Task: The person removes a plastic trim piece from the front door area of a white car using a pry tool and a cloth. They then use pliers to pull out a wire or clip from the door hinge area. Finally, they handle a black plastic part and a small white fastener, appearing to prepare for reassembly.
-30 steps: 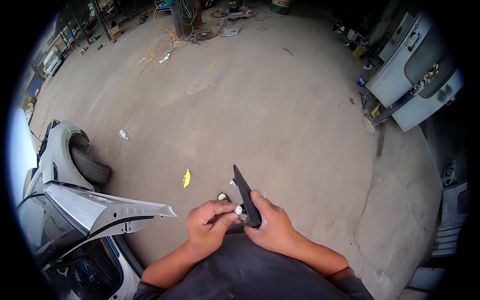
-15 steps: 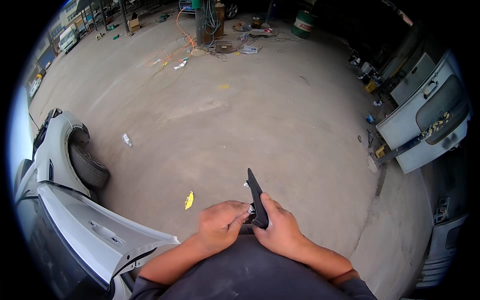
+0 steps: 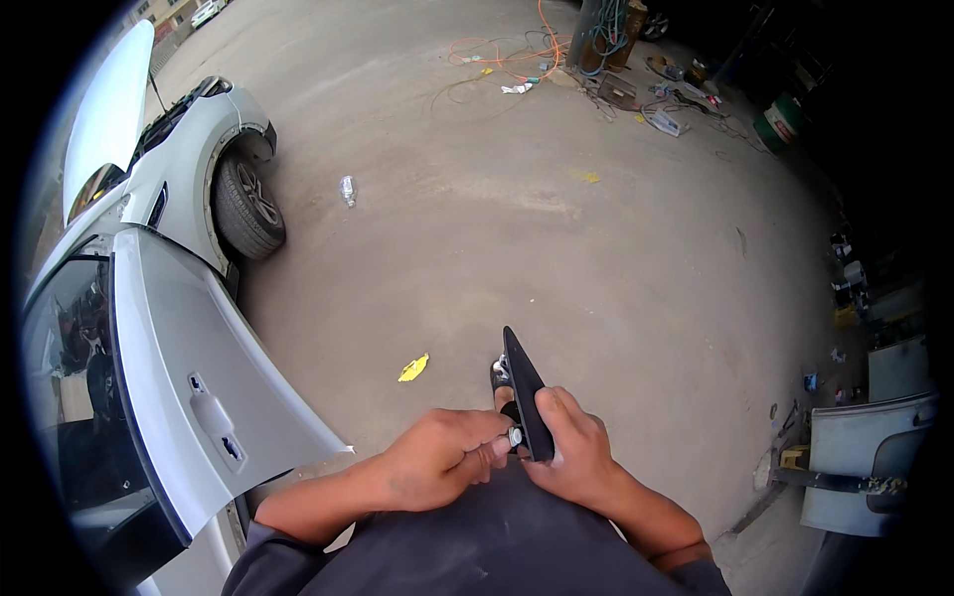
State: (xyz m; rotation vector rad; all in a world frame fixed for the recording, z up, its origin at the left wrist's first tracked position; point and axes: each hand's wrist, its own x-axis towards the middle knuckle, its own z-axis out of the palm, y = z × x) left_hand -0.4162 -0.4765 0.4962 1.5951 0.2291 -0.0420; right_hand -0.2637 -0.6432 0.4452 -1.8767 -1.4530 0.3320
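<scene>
In front of my body, my right hand (image 3: 574, 445) grips a flat, black, triangular trim piece (image 3: 527, 392), thumb on its outer face. The piece stands on edge, narrow end pointing away. My left hand (image 3: 447, 459) is closed, its thumb and fingertips pinching a small whitish round fastener (image 3: 515, 435) at the trim piece's left side. Whether the fastener is attached to the piece cannot be made out. A dark object with pale patches (image 3: 499, 370) shows beyond my left hand, partly hidden by the trim piece.
On my left is a white car with its hood (image 3: 107, 109) raised, a front tyre (image 3: 248, 209) and a door (image 3: 194, 368) with bare handle recesses. A yellow wrapper (image 3: 413, 368) and clear bottle (image 3: 348, 191) lie on the concrete. Orange hose (image 3: 545, 40) and a detached panel (image 3: 855, 467) are farther off.
My view has swung left, bringing more of the white car in. The trim piece remains in my right hand, and my left hand still pinches at its side, the fastener now showing more clearly.
</scene>
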